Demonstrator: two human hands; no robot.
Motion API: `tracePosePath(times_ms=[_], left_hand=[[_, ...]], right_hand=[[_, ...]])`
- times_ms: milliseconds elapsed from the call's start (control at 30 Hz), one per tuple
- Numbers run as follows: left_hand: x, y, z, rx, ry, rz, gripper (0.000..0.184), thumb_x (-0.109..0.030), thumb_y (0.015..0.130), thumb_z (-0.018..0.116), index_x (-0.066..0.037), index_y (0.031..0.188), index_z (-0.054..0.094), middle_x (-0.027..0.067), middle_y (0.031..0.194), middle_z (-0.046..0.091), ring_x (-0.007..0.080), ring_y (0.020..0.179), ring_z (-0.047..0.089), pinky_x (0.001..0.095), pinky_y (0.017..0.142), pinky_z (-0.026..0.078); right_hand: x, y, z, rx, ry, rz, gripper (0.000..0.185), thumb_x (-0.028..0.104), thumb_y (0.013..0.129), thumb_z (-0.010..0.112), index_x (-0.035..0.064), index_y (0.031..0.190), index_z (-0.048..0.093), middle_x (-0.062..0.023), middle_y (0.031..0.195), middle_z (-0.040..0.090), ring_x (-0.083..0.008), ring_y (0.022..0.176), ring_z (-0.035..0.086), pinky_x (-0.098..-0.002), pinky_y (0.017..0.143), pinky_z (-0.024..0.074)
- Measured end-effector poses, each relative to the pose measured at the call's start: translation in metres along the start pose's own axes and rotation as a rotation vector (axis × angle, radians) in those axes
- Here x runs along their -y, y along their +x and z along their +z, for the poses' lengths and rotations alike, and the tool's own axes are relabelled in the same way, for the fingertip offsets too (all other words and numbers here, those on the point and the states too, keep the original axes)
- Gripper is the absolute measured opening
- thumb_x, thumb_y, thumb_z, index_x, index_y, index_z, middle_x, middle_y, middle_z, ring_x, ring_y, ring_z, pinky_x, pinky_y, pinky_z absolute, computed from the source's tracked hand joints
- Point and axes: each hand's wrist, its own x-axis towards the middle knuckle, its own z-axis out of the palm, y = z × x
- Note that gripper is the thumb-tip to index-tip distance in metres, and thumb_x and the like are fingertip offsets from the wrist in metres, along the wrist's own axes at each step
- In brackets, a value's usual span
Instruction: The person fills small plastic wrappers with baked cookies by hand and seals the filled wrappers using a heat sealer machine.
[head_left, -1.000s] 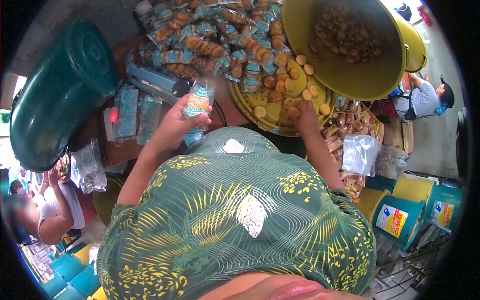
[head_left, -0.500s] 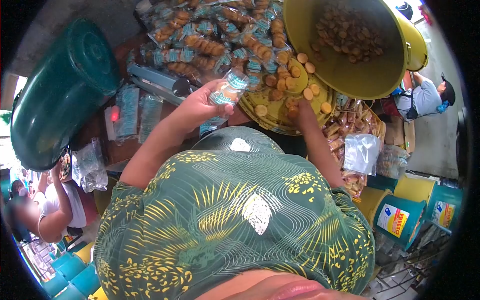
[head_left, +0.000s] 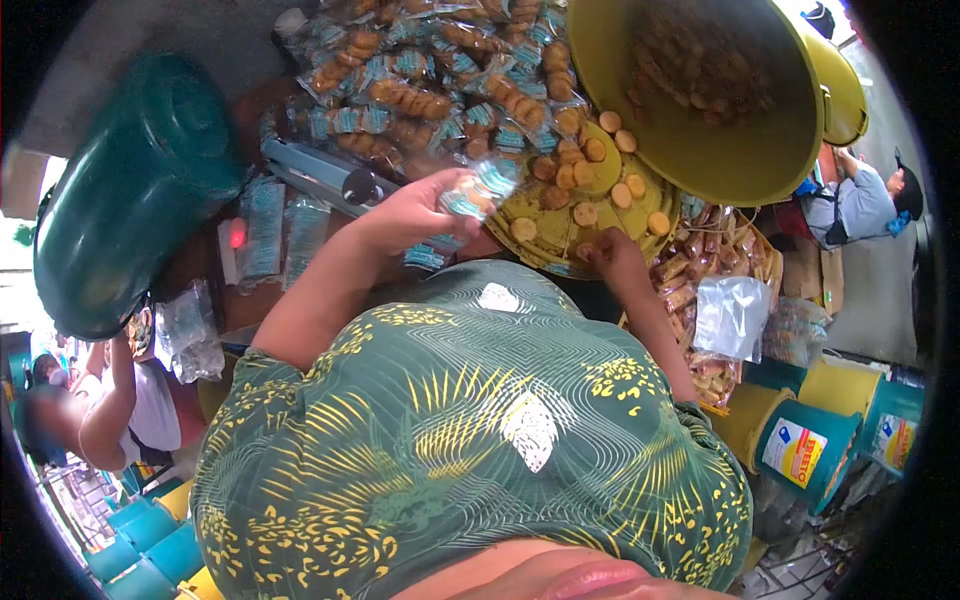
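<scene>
Packet (head_left: 480, 189) nearer yellow lid (head_left: 550, 222), left grip (head_left: 415, 212) around it, right grip's (head_left: 618, 263) contents unclear, "FREETO" on teal bucket (head_left: 811, 457)

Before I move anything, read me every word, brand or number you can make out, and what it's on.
"FREETO": on the label of the nearer teal bucket at right; its smaller print is unreadable.
Farther teal bucket: label too small to read surely.
Printed bag in the left hand: lettering too blurred.
Filled packets and flat bags: print too small.
</scene>
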Motion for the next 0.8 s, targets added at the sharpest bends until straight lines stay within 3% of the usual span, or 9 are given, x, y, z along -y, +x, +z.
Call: tracePosePath(times_ms=[133,200,233,300,400,500,700,800], left_hand=[[0.016,0.017,-0.006,0.163,0.08,-0.017,0.065,-0.009,0.083,0.076,-0.004,0.138,0.044,0.0023,0.107,0.063,0.0112,0.093,0.06,0.0272,0.08,0.049],[0.007,0.019,0.004,0.19,0.088,-0.095,0.065,-0.005,0.081,0.077,-0.003,0.137,0.044,0.0026,0.117,0.061,0.0118,0.107,0.056,0.0293,0.093,0.046],[0.005,0.024,0.006,0.209,0.089,-0.134,0.065,-0.003,0.08,0.078,-0.003,0.136,0.044,0.0028,0.122,0.06,0.0121,0.114,0.054,0.0304,0.099,0.044],[0.005,0.03,0.012,0.253,0.086,-0.154,0.063,-0.002,0.081,0.076,-0.003,0.136,0.045,0.0024,0.114,0.062,0.0118,0.105,0.058,0.0296,0.093,0.047],[0.004,0.031,0.02,0.244,0.123,-0.172,0.06,-0.004,0.081,0.074,-0.003,0.134,0.046,0.003,0.105,0.064,0.011,0.091,0.062,0.0276,0.082,0.051],[0.006,0.028,0.021,0.229,0.006,-0.152,0.05,-0.002,0.084,0.069,-0.002,0.129,0.049,0.0043,0.102,0.063,0.012,0.089,0.062,0.027,0.078,0.05],[0.012,0.022,0.028,0.09,-0.014,-0.135,0.057,-0.003,0.082,0.072,-0.004,0.132,0.046,0.0037,0.104,0.063,0.0105,0.089,0.062,0.0268,0.079,0.051],[0.015,0.02,0.026,0.124,-0.013,-0.238,0.059,-0.001,0.081,0.075,-0.004,0.133,0.047,0.0051,0.107,0.063,0.0106,0.094,0.061,0.027,0.081,0.051]], right_hand=[[0.019,0.011,-0.009,-0.295,0.414,-0.187,0.027,0.023,0.086,0.073,0.0032,0.103,0.064,-0.0106,0.096,0.068,-0.0242,0.089,0.066,-0.0335,0.081,0.0516],[0.073,0.001,-0.04,-0.444,0.57,-0.38,0.024,0.02,0.087,0.072,0.0033,0.101,0.064,-0.008,0.096,0.068,-0.0186,0.091,0.065,-0.0312,0.082,0.0513],[0.089,0.003,-0.046,-0.345,0.601,-0.465,0.023,0.02,0.088,0.071,0.0033,0.102,0.064,-0.0074,0.097,0.068,-0.0182,0.092,0.065,-0.0309,0.084,0.0509],[0.115,0.002,-0.056,-0.15,0.662,-0.645,0.02,0.019,0.09,0.069,0.0034,0.102,0.065,-0.0063,0.097,0.068,-0.0173,0.094,0.064,-0.0302,0.086,0.0501],[0.134,0.003,-0.055,0.204,0.581,-0.65,0.021,0.019,0.09,0.069,0.0031,0.103,0.065,-0.0081,0.097,0.068,-0.0193,0.095,0.063,-0.0317,0.087,0.0491],[0.14,0.009,-0.046,-0.108,0.465,-0.741,0.027,0.021,0.087,0.072,0.0025,0.105,0.066,-0.0089,0.093,0.066,-0.0237,0.094,0.062,-0.0352,0.087,0.0475],[0.157,-0.008,-0.011,-0.614,0.272,-0.9,0.027,0.022,0.084,0.071,0.0003,0.098,0.063,-0.0121,0.088,0.063,-0.0323,0.092,0.059,-0.0411,0.088,0.0446],[0.149,-0.005,-0.008,-0.448,0.358,-0.871,0.023,0.021,0.085,0.068,0.0011,0.096,0.063,-0.0153,0.091,0.064,-0.0352,0.093,0.06,-0.0447,0.085,0.0452]])
